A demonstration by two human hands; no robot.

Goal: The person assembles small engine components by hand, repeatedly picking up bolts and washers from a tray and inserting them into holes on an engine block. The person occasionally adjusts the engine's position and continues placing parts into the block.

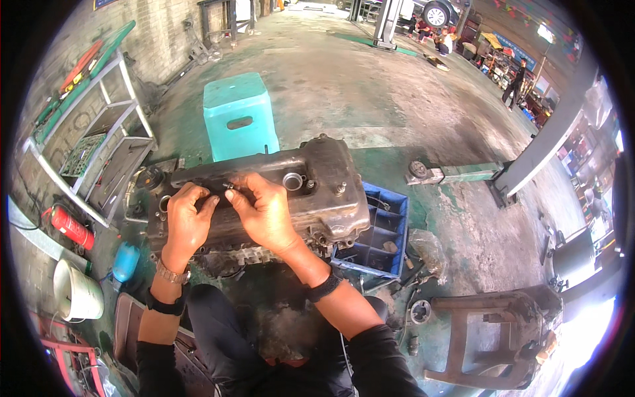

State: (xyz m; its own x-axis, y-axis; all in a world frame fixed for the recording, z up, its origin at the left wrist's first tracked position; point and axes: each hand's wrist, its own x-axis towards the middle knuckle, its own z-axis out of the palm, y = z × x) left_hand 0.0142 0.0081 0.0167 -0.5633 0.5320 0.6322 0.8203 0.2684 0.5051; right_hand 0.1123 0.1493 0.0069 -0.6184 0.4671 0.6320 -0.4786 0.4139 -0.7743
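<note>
A dark, oily engine (331,165) with its valve cover on top lies in front of me. Over the cover, my right hand (264,215) pinches a small dark metal piece (229,187) between thumb and fingertips; its exact kind is too small to tell. Close beside it on the left, my left hand (186,221) has thumb and fingers drawn together, and whatever they may hold is hidden. A round port (292,180) opens in the cover to the right of my right hand. One stud (340,188) stands up near the cover's right end.
A turquoise stool (239,119) stands beyond the engine. At its right sits a blue divided crate (390,238) with small parts. To the left are a metal rack (109,159), a fire extinguisher (71,228) and a white bucket (78,291). A lift arm (469,172) reaches across the floor.
</note>
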